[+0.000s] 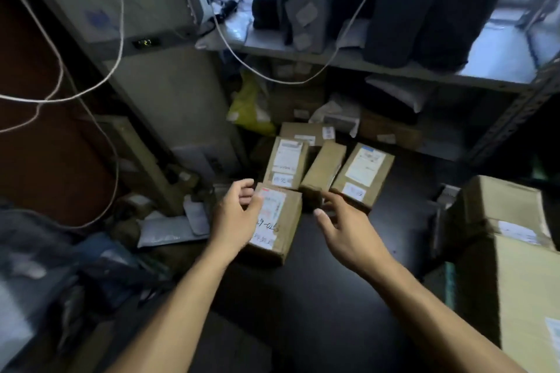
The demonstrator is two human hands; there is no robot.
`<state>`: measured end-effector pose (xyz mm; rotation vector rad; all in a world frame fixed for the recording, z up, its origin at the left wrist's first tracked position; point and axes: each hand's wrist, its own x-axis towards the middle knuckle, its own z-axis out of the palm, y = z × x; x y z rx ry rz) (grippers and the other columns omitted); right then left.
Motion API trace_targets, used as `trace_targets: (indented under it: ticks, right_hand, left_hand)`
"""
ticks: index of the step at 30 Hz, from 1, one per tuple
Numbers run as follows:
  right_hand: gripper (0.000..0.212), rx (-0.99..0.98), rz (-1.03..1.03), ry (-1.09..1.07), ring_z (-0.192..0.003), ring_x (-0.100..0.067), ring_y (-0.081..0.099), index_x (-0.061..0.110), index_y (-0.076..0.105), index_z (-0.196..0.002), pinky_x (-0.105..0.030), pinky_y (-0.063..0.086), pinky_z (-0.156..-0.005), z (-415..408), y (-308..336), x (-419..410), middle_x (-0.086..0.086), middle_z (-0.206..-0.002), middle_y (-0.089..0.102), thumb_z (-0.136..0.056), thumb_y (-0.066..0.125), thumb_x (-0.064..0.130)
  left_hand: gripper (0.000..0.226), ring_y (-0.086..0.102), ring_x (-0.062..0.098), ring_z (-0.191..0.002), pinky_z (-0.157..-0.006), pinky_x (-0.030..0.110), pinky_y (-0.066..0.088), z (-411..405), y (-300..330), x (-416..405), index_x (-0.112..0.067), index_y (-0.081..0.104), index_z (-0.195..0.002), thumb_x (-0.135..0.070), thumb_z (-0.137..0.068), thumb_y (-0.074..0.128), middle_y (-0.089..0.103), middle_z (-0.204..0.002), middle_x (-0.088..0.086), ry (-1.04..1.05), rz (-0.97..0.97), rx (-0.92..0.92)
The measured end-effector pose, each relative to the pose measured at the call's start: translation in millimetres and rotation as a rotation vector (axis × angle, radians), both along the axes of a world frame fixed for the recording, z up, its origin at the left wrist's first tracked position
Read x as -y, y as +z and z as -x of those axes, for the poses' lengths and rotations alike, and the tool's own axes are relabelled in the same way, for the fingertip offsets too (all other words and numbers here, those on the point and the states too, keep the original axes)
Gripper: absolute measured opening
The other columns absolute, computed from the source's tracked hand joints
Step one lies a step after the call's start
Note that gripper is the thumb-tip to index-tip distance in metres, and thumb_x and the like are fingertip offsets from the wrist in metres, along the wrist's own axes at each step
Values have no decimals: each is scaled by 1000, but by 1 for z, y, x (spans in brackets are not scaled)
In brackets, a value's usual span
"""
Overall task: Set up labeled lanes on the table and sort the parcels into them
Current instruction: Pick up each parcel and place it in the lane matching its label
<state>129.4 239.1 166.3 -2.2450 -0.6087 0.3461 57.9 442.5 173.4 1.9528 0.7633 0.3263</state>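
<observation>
The nearest box [277, 222] lies on the dark table [327, 281], label up, just near of three more boxes [322, 171] set side by side. Our left hand [235, 219] rests on its left edge, fingers loosely bent; we cannot tell whether it grasps. Our right hand [345, 232] hovers released just right of it. Larger cartons [509, 251] stand far right; a shelf [394, 70] runs behind.
</observation>
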Motion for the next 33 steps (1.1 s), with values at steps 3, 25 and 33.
trace_targets:
  ticks: [3, 25, 33]
  right_hand:
    - [50, -107, 84, 28, -114, -20, 61, 21, 41, -144, -35, 49, -91, 1, -38, -35, 1, -128, 63, -99, 46, 44]
    - [56, -683, 45, -269, -124, -16, 55, 21, 26, -150, -34, 44, -105, 27, -145, -114, 3, -142, 52, -100, 47, 34]
    - [48, -593, -55, -378, -114, -5, 59, 28, 39, -143, -32, 48, -101, 54, -101, -64, 11, -130, 61, -98, 47, 41]
  left_hand:
    - [33, 60, 9, -101, -77, 6, 39, 4, -27, -39, -16, 58, -128, -18, -95, 62, 62, -112, -4, -16, -13, -68]
    - [45, 63, 1, -109, -92, 30, 53, 1, -174, -99, -45, 47, -138, -36, -95, 57, 65, -118, -23, -196, 344, -358]
    - [48, 63, 3, -110, -94, 30, 53, 14, -128, -60, -45, 52, -134, -47, -87, 61, 65, -124, -16, -227, 352, -261]
